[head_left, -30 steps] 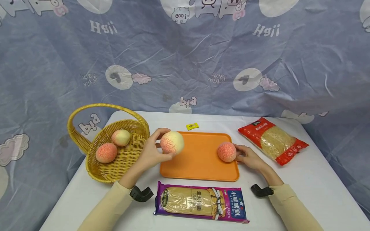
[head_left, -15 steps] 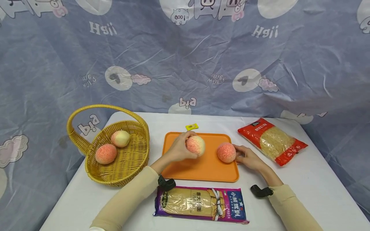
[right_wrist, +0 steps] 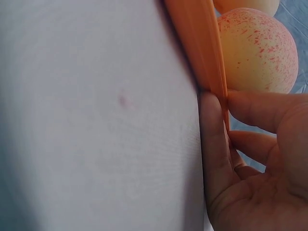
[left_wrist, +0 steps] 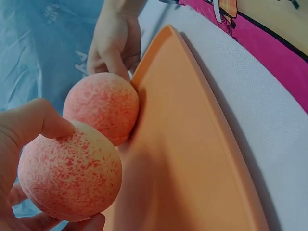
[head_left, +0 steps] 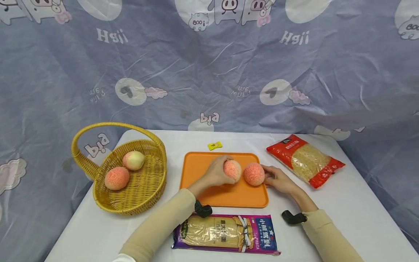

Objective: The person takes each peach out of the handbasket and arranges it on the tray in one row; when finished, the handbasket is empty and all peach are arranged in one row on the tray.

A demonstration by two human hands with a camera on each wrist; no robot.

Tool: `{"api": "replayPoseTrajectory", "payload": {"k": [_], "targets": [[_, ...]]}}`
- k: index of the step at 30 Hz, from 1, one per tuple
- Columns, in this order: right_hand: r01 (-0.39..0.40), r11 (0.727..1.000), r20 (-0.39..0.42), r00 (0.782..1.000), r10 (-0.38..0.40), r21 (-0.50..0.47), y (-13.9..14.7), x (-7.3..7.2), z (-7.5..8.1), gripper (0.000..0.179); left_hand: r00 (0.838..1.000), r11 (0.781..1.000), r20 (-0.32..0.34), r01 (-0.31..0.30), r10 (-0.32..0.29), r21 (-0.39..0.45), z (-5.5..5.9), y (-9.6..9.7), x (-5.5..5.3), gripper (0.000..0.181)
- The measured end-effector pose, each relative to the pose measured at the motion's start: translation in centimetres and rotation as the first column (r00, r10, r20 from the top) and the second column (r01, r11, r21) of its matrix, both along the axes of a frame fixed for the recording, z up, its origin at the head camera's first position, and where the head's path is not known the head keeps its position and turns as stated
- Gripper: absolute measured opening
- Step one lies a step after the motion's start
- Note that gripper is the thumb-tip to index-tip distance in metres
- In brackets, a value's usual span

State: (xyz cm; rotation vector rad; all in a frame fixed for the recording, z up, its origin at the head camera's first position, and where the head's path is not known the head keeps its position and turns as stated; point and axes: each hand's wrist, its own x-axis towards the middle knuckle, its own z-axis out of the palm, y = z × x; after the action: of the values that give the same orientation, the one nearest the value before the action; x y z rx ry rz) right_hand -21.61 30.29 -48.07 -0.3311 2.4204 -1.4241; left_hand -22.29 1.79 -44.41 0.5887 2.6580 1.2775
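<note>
My left hand (head_left: 217,173) holds a pink and cream peach (head_left: 232,170) over the orange tray (head_left: 193,163), thumb on one side and fingers round the other in the left wrist view, where the peach (left_wrist: 72,178) overlaps the second one. That second peach (head_left: 254,174) sits on the tray near its right edge. At this edge my right hand (head_left: 279,180) pinches the tray's rim. In the right wrist view, the thumb and fingers of this hand (right_wrist: 255,163) lie on either side of the rim, just below the resting peach (right_wrist: 260,53).
To the left stands a yellow wicker basket (head_left: 140,193) with a tall handle, holding a pink peach (head_left: 117,178) and a paler one (head_left: 133,160). A purple pasta pack (head_left: 226,233) lies in front of the tray, a red pasta bag (head_left: 306,160) behind right, and a small yellow packet (head_left: 214,146) behind.
My left hand has carried its peach rightward from the tray's left side until it is close beside the other peach. The right hand keeps its place at the rim. The head view has shifted slightly.
</note>
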Motion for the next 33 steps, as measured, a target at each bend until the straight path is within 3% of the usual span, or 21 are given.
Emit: {"api": "replayPoseTrajectory", "payload": {"k": [12,22,27,33], "targets": [[-0.007,1.0,-0.008,1.0,0.007,0.004,-0.2,0.0,0.0,0.062,0.998,0.998,0.036,-0.059,0.059,0.016,-1.7,0.6,-0.3,0.073],[0.006,1.0,-0.013,1.0,-0.006,0.023,-0.3,0.0,-0.2,0.061,0.999,0.999,0.038,-0.041,0.04,0.026,-1.6,-0.2,0.2,0.082],[0.003,1.0,-0.018,1.0,-0.003,0.021,-0.2,-0.1,-0.3,0.062,0.998,0.997,-0.067,0.009,-0.004,0.078,0.3,-2.1,2.5,0.08],[-0.006,1.0,-0.038,0.999,0.007,0.024,-0.1,-0.1,-0.4,0.061,0.976,0.976,-0.207,0.105,-0.065,0.192,4.1,-6.6,7.7,0.071]]}}
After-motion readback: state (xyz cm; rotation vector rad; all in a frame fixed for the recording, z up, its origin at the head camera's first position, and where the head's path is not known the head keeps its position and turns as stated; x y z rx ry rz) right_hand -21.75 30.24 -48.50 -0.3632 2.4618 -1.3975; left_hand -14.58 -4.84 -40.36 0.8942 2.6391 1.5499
